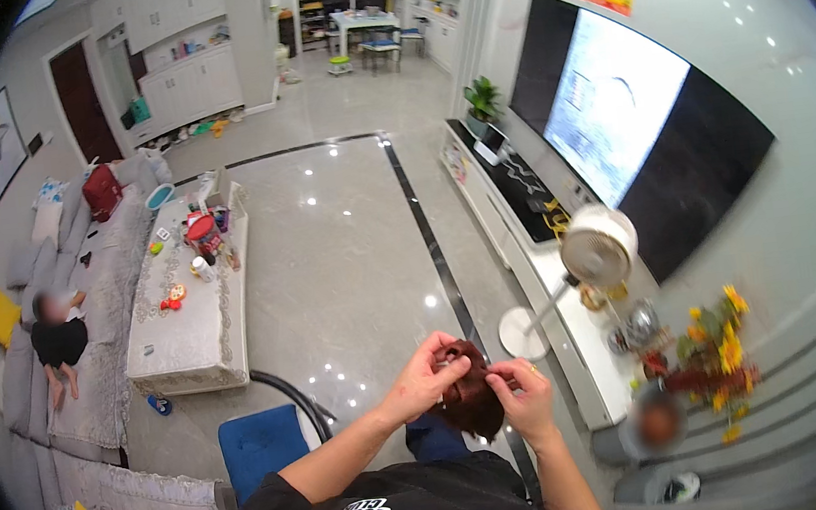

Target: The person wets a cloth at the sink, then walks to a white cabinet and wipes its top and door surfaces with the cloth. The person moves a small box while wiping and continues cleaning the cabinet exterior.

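Observation:
My left hand (422,382) grips a dark reddish-brown piece, soft-looking like fabric or hair (473,398), in front of my body. My thumb lies over its upper left part. On its right side, my right hand (525,393) pinches the edge between thumb and fingers; a ring shows on one finger. The piece hangs down between both hands and looks darker at its lower end. Its exact kind cannot be told.
A blue-seated chair (259,442) stands at the lower left, by a cloth-covered coffee table (184,341). On the grey sofa (86,412) a person (59,340) sits. To the right are a standing fan (600,248), a white TV cabinet (579,364) and yellow flowers (728,351).

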`<action>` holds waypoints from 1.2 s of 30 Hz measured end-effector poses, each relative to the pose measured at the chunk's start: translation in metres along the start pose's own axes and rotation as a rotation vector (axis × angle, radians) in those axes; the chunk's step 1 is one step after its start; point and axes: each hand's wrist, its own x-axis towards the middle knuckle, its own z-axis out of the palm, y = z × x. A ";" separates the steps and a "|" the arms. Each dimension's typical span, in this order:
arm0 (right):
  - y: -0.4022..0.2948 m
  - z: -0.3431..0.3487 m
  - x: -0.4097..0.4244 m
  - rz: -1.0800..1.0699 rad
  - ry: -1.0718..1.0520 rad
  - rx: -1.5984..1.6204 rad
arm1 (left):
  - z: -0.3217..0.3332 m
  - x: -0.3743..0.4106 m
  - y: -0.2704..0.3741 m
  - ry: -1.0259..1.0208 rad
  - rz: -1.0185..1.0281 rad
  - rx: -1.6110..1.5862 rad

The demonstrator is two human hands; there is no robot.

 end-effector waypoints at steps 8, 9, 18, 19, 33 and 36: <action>0.089 0.093 0.250 -0.078 -0.250 0.085 | -0.149 0.146 0.060 0.336 -0.046 0.033; 0.100 0.111 0.279 -0.010 -0.275 0.214 | -0.172 0.151 0.064 0.393 -0.022 -0.014; 0.134 0.285 0.504 0.014 -0.801 0.422 | -0.398 0.243 0.079 0.644 -0.256 0.358; 0.125 0.302 0.528 0.007 -0.832 0.422 | -0.424 0.262 0.077 0.626 -0.103 0.453; 0.256 0.472 0.877 0.574 -0.247 1.059 | -0.633 0.639 0.231 -0.075 -0.053 0.197; 0.294 0.525 0.952 0.650 -0.227 1.096 | -0.699 0.707 0.270 0.006 -0.002 0.296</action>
